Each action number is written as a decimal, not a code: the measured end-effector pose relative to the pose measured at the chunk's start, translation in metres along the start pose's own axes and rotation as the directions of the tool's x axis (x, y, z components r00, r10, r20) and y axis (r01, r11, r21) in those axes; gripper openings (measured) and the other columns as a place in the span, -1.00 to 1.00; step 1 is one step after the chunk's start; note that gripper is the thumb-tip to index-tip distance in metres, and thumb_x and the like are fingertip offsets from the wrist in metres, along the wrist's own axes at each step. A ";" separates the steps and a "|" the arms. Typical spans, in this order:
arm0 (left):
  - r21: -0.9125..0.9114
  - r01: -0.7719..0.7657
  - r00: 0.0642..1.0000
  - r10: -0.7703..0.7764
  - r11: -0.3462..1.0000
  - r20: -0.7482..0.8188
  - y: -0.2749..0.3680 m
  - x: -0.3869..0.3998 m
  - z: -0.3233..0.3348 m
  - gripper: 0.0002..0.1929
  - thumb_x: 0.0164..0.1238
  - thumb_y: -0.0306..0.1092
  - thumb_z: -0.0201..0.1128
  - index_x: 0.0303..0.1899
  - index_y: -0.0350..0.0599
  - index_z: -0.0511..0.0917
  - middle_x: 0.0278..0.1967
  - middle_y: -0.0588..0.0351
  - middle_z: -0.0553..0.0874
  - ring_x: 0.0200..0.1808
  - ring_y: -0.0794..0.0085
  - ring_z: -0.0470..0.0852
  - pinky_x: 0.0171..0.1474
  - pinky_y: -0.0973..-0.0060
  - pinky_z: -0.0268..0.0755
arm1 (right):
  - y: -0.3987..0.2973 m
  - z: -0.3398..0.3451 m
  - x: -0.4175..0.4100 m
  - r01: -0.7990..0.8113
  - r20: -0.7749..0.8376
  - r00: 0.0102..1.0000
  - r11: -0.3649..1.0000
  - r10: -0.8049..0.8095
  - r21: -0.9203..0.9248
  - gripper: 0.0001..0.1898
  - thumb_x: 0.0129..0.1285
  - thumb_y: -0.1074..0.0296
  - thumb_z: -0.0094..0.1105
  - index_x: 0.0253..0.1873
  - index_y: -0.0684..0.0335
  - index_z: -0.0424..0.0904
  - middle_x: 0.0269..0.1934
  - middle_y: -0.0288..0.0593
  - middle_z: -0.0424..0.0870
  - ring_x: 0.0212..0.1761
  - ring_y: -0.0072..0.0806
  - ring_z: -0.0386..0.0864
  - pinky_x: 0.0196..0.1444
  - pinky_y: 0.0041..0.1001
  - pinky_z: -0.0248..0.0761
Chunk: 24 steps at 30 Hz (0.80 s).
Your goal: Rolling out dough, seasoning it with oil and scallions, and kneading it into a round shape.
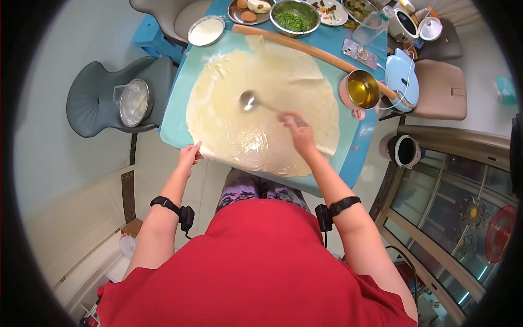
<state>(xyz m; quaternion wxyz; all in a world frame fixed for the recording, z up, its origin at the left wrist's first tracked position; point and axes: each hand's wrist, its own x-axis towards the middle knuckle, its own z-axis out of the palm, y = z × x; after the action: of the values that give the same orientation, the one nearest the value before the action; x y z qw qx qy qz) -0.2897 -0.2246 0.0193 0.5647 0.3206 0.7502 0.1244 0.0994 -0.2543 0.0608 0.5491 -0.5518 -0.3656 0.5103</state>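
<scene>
A large thin sheet of rolled dough (229, 106) covers most of a teal mat (175, 126) on the table. Oil glistens on its near and middle part. My right hand (300, 128) grips the handle of a metal spoon (249, 101), its bowl over the middle of the sheet; the hand is slightly blurred. At the near left edge of the dough, my left hand (190, 155) has its thumb and fingers at the rim of dough and mat; whether it pinches the dough is unclear. A pink-handled pot of yellow oil (361, 90) stands right of the dough.
A long wooden rolling pin (294, 44) lies along the far side, passing behind the pot. Beyond it are a bowl of chopped greens (296, 20), plates and a dish of white powder (206, 31). A phone (359, 54) lies at the far right. Chairs flank the table.
</scene>
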 end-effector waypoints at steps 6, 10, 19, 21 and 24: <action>0.138 -0.015 0.993 -0.001 0.990 0.120 0.001 -0.003 -0.002 -0.72 0.38 0.00 0.22 -0.29 0.01 0.56 -0.39 0.27 0.67 -0.25 0.56 0.67 -0.30 0.55 0.30 | -0.022 -0.065 -0.061 -0.181 0.073 0.978 0.973 0.193 -0.145 -0.85 0.40 0.45 0.04 -0.10 0.35 0.58 -0.24 -0.17 0.70 -0.08 -0.47 0.63 0.05 -0.44 0.46; 0.168 -0.013 0.986 -0.016 0.986 0.169 -0.003 -0.005 -0.004 -0.71 0.35 -0.01 0.27 -0.27 -0.04 0.55 -0.39 0.24 0.67 -0.24 0.51 0.69 -0.29 0.54 0.31 | -0.049 -0.087 -0.109 0.028 0.069 0.998 0.920 -0.002 -0.390 -0.84 0.39 0.47 0.01 -0.17 0.40 0.59 -0.29 -0.10 0.68 -0.19 -0.42 0.66 -0.04 -0.46 0.49; 0.219 0.026 0.958 -0.087 0.975 0.273 0.010 -0.028 0.018 -0.68 0.35 -0.05 0.29 -0.13 -0.11 0.57 -0.16 0.12 0.75 -0.14 0.43 0.74 -0.23 0.51 0.38 | -0.040 -0.065 -0.114 0.029 -0.087 0.993 0.889 -0.077 -0.457 -0.87 0.32 0.47 0.06 -0.20 0.29 0.64 -0.25 -0.18 0.70 -0.04 -0.37 0.58 0.12 -0.37 0.37; 0.217 0.034 0.951 -0.099 0.976 0.293 0.008 -0.026 0.023 -0.70 0.35 -0.09 0.28 -0.11 -0.12 0.58 -0.15 0.12 0.75 -0.14 0.44 0.74 -0.23 0.50 0.39 | -0.021 -0.023 -0.097 0.224 0.129 0.974 0.845 -0.185 -0.486 -0.86 0.30 0.40 0.13 -0.15 0.15 0.69 -0.20 -0.19 0.70 -0.07 -0.28 0.57 0.04 -0.34 0.39; 0.245 -0.004 0.951 -0.072 0.970 0.301 0.005 -0.022 0.023 -0.75 0.35 -0.18 0.27 -0.08 -0.11 0.58 -0.17 0.15 0.76 -0.14 0.44 0.74 -0.22 0.47 0.40 | -0.010 0.020 -0.090 0.184 0.225 0.972 0.838 -0.075 -0.513 -0.87 0.28 0.38 0.15 -0.16 0.07 0.70 -0.18 -0.15 0.69 -0.05 -0.22 0.55 0.03 -0.32 0.39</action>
<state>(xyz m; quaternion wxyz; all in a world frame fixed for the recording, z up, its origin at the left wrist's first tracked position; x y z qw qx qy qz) -0.2635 -0.2384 0.0313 0.6333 0.3895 0.6681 -0.0296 0.0625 -0.3352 0.0874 0.3701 -0.6030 -0.5809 0.4025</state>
